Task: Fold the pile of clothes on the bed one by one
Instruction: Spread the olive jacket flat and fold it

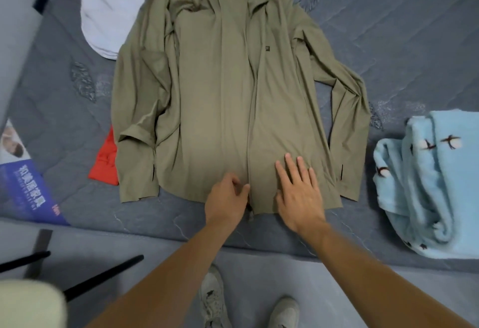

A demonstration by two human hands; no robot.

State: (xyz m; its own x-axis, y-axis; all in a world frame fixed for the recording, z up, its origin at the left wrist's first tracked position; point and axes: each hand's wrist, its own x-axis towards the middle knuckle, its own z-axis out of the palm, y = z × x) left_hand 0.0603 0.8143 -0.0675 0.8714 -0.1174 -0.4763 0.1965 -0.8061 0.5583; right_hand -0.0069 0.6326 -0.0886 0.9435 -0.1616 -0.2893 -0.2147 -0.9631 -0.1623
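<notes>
At the far left a blue printed sheet lies on the edge of the bed, which has a grey quilted cover. A little to the right, a red garment shows from under the left sleeve of the jacket. Above it, near the top of the bed, a pale lilac garment lies partly under the jacket's shoulder.

The olive jacket is spread flat in the middle of the bed, front side up, with the hood at the top and both sleeves lying along its sides. Its hem is close to the near edge of the bed.

The left hand is at the bottom of the zipper line, and its fingers are curled close together, pinching the fabric at the hem. Just beside it, the right hand lies flat on the right front panel with the fingers spread wide, holding nothing.

At the right a light blue fluffy blanket lies folded, well apart from the jacket. Below the bed, two grey shoes stand on the floor.
</notes>
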